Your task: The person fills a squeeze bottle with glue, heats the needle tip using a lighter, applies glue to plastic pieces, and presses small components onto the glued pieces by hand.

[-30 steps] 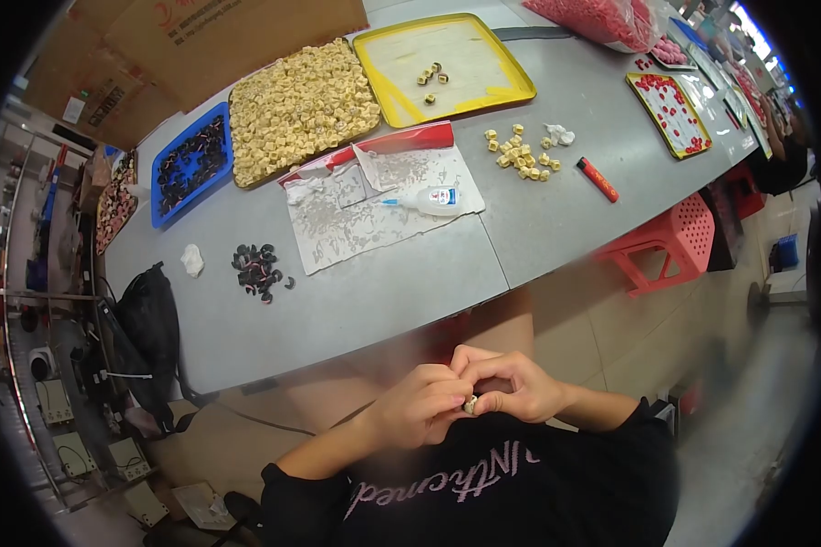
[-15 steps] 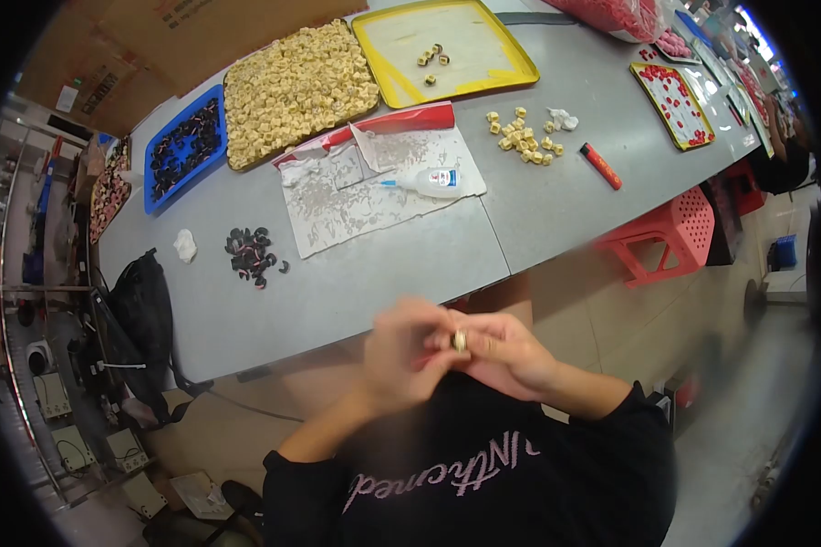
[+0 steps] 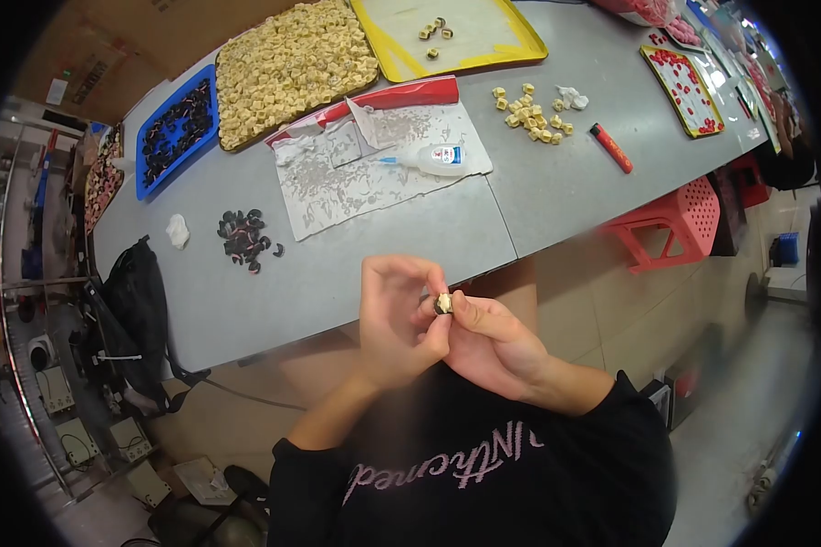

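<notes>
My left hand (image 3: pixel 394 314) and my right hand (image 3: pixel 497 345) meet in front of my chest, near the table's front edge. Between their fingertips is a small cream block with a black piece against it (image 3: pixel 444 304); both hands pinch it. On the table beyond lie a pile of black curved pieces (image 3: pixel 244 239) and a group of loose cream blocks (image 3: pixel 531 116). A white glue bottle with a blue nozzle (image 3: pixel 441 159) rests on its side on a stained white sheet (image 3: pixel 337 205).
Along the back stand a tray heaped with cream blocks (image 3: pixel 292 68), a blue tray of black pieces (image 3: pixel 143 173) and a yellow-rimmed tray (image 3: pixel 493 46) bearing several finished-looking pieces. A red tube (image 3: pixel 611 149) lies to the right. A pink stool (image 3: pixel 693 219) stands beside the table.
Both hands have risen slightly with the small block between them. My left fingers, blurred before, now show clearly in a pinch. The view has shifted a little.
</notes>
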A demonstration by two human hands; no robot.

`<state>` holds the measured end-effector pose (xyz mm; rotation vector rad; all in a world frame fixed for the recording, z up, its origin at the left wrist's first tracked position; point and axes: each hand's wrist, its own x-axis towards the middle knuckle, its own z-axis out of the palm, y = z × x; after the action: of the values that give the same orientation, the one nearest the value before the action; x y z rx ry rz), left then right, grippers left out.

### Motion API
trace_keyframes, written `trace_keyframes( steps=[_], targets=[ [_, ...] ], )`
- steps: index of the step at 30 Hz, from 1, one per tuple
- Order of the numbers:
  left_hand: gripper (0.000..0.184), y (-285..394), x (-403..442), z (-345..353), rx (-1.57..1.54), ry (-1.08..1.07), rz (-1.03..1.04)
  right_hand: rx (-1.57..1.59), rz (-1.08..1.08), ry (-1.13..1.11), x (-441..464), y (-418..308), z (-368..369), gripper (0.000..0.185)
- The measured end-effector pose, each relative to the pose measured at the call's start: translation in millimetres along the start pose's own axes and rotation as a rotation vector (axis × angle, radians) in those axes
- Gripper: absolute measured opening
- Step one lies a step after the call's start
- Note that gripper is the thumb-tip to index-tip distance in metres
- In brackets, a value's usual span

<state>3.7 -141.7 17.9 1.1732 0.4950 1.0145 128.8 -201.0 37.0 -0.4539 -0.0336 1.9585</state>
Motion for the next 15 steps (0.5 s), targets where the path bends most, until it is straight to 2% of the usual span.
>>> trace_keyframes(
  steps=[3, 6, 7, 8, 10, 12, 15],
  targets=[
    [0.048, 0.7, -0.6, 1.3, 0.018, 0.007, 0.012, -0.109, -0.039, 0.011, -0.1, 0.4, -3.4, 0.023],
    [0.052, 4.8, 5.3, -8.7, 0.445, -0.012, 0.23, -0.601, -0.202, 0.121, 10.1, -15.6, -9.5, 0.016],
    [0.044, 8.0, 8.0, -17.9, 0.669, 0.056, 0.375, -1.015, -0.547, 0.106, 21.8, -19.7, -22.0, 0.012],
    [0.04, 13.7, 8.1, -29.4, 0.854, 0.136, 0.384, -1.305, -0.678, 0.217, 29.1, -27.0, -25.3, 0.018],
    [0.031, 28.6, 3.6, -56.1, 1.217, 0.303, 0.381, -1.904, -0.94, 0.231, 48.4, -44.3, -26.7, 0.022],
    [0.024, 37.8, -0.8, -89.3, 1.42, 0.526, 0.313, -1.977, -0.947, 0.207, 61.0, -49.8, -31.8, 0.026],
    [0.027, 50.8, -10.4, -110.2, 1.481, 0.67, 0.16, -2.029, -0.954, 0.181, 69.0, -50.6, -28.9, 0.034]
  ],
)
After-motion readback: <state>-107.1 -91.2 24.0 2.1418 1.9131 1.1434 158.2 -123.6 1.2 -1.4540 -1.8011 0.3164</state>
